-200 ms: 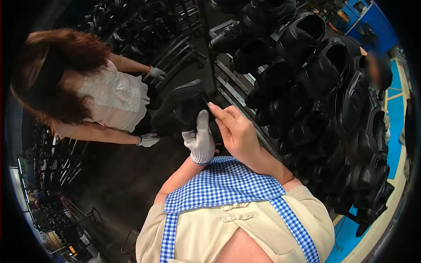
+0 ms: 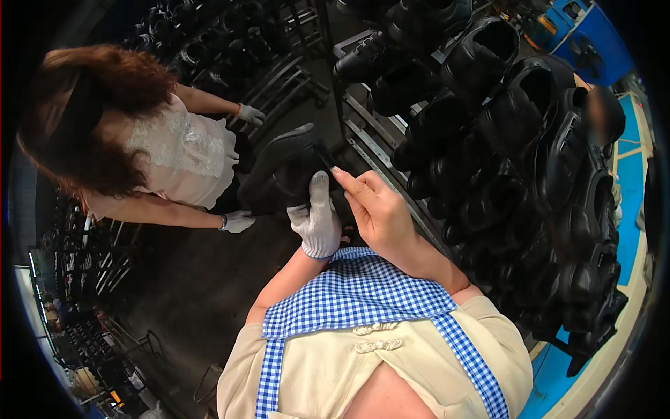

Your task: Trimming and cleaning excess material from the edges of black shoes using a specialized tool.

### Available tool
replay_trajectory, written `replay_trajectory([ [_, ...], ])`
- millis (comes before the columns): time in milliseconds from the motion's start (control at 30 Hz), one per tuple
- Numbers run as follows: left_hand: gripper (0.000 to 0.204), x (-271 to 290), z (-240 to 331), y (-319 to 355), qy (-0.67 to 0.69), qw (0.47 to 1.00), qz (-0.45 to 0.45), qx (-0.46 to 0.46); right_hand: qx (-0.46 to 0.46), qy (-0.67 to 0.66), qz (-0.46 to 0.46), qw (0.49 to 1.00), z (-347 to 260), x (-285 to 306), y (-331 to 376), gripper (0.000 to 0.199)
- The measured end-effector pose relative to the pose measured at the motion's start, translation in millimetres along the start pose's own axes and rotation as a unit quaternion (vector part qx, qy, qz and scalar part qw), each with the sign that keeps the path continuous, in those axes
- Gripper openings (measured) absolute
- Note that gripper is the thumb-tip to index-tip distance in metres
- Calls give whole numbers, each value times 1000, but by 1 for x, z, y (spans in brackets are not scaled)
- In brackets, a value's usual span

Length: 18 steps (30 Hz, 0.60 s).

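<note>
Now we hold black moulded rubber shoe [image 2: 283, 171] at chest height, over dark floor between racks. Left hand [image 2: 317, 220], in white knit glove, grips shoe from below; bare right hand [image 2: 377, 209] closes on thin dark tool, tip at shoe edge. Step looks like trimming or checking edge; next move calls for steady grip. Metal rack of black shoes [image 2: 516, 160] close at right. Co-worker in white lace top [image 2: 174, 150] stands near at left, gloved hand [image 2: 239, 222] just beside shoe.

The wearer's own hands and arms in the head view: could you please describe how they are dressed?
The left hand wears a white knitted work glove with a blue-edged cuff; the right hand is bare. Both forearms are uncovered, with no sleeves reaching them.
</note>
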State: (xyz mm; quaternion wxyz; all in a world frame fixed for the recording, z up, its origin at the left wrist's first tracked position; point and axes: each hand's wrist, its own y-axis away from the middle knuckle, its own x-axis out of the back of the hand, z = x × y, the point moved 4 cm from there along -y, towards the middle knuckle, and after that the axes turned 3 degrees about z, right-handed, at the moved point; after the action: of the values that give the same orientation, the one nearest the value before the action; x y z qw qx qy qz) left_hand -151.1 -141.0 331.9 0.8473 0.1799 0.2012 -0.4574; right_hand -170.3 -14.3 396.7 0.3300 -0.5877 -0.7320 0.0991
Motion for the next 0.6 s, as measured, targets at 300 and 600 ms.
replay_trajectory([
  [300, 24, -8, 7, -3, 16, 996, 6, -84, 1, 19, -13, 1000, -2, 1, 0, 40],
  [600, 21, -6, 4, -1, 11, 998, 12, -65, 11, 20, -1, 1000, -1, -1, -2, 38],
])
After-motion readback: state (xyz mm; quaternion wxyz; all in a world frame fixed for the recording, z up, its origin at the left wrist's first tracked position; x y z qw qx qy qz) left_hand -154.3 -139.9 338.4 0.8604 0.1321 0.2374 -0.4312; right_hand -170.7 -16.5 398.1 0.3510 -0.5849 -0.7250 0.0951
